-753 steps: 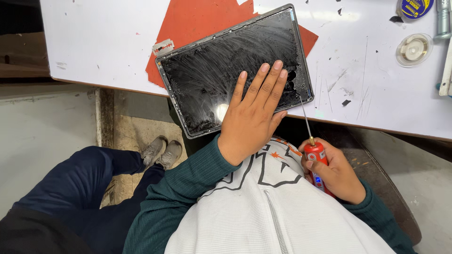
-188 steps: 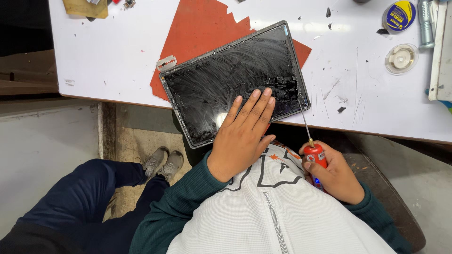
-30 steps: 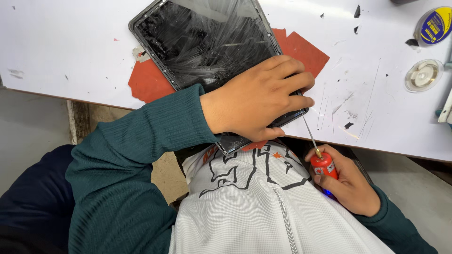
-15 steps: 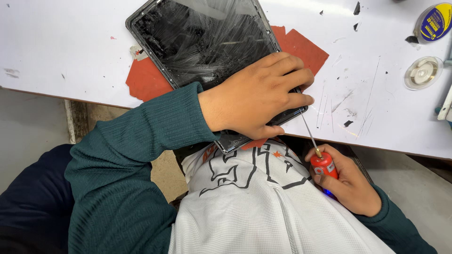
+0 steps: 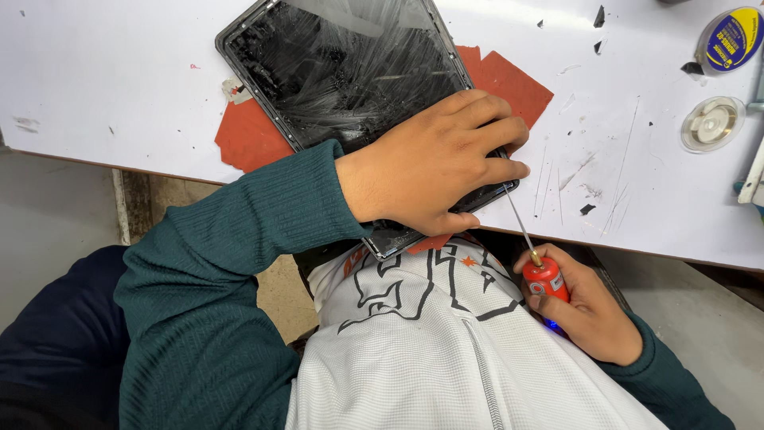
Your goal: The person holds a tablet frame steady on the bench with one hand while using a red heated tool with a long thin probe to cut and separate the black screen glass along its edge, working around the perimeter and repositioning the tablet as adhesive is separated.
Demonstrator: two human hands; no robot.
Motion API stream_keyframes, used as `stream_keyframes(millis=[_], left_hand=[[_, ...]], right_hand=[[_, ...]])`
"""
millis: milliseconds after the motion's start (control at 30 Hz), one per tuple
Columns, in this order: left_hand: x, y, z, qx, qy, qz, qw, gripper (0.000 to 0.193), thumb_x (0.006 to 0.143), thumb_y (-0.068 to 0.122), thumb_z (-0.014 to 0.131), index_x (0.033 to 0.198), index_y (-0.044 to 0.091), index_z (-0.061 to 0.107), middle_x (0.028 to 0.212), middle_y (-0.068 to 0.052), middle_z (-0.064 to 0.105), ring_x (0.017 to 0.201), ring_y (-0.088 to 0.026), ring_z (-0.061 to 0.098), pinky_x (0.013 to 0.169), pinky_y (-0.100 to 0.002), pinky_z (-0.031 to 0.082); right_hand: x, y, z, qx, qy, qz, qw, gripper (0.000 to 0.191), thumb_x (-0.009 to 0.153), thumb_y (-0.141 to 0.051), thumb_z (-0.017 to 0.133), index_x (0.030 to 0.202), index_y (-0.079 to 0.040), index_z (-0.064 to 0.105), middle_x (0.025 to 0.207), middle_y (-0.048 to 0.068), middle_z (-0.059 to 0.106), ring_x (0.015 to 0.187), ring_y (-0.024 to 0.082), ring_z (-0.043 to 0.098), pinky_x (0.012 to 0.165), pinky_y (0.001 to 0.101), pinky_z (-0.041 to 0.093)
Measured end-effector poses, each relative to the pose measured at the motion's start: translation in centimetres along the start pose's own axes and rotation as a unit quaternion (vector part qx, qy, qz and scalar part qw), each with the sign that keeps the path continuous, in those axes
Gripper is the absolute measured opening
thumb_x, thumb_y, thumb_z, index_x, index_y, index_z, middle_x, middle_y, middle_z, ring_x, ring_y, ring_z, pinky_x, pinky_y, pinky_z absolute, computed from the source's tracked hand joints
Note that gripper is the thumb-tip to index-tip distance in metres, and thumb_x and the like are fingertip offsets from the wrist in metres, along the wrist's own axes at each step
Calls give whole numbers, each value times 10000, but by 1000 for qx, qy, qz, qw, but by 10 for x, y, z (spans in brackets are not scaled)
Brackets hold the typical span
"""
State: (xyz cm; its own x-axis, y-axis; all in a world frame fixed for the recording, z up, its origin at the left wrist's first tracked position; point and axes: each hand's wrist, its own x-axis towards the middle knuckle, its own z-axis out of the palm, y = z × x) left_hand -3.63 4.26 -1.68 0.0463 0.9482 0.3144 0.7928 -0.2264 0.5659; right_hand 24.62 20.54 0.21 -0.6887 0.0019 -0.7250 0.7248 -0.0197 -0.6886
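A black tablet [image 5: 342, 72] with a cracked, smeared screen lies on a red mat [image 5: 251, 135] on the white table [image 5: 119, 87]; its near corner overhangs the table's edge. My left hand [image 5: 434, 163] presses down on the tablet's near right corner, fingers wrapped over its edge. My right hand [image 5: 585, 306] grips a red-handled screwdriver [image 5: 545, 279] below the table edge. The thin metal shaft [image 5: 517, 223] points up to the tablet's right edge by my left fingertips.
A yellow-and-blue round tin [image 5: 730, 38] and a clear round lid [image 5: 711, 123] sit at the table's far right. Small black shards [image 5: 587, 209] and scratches dot the white surface. A pale object [image 5: 754, 179] pokes in at the right edge.
Since half a second ago almost nothing has shifted. Over the longer span the tablet was turned and pulled nearer, and my left hand moved from flat on the screen to gripping its corner.
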Motion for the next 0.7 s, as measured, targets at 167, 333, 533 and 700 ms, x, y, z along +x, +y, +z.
stream_keyframes(millis=[167,333,533,700], left_hand=[[0,-1,1,-3,6,2,1000,639,707,421,879,1226,93,700,1289,-108,542,1273,-307,464,1139,-458,363],[-1,-2,2,-14,7,-1,1000,630,725,419,883,1234,98,698,1287,-107,540,1277,-308,464,1146,-461,365],[-1,-2,2,-17,8,-3,1000,627,723,410,883,1236,98,701,1283,-103,541,1276,-306,467,1153,-469,363],[-2,-2,3,-11,9,0,1000,636,715,412,884,1236,96,703,1296,-115,539,1280,-311,464,1145,-468,364]], right_hand=[[3,0,1,17,-25,8,1000,309,812,-17,605,1120,-27,593,809,24,587,722,88,501,674,257,449],[2,0,1,-12,-15,-1,1000,313,800,-21,601,1112,-38,599,805,21,605,723,86,527,693,258,473],[1,-1,2,8,-16,17,1000,309,812,-13,593,1120,-35,601,801,24,597,717,90,513,681,257,458],[1,-1,3,12,-25,18,999,315,810,-8,592,1124,-34,595,815,20,590,732,86,511,683,253,457]])
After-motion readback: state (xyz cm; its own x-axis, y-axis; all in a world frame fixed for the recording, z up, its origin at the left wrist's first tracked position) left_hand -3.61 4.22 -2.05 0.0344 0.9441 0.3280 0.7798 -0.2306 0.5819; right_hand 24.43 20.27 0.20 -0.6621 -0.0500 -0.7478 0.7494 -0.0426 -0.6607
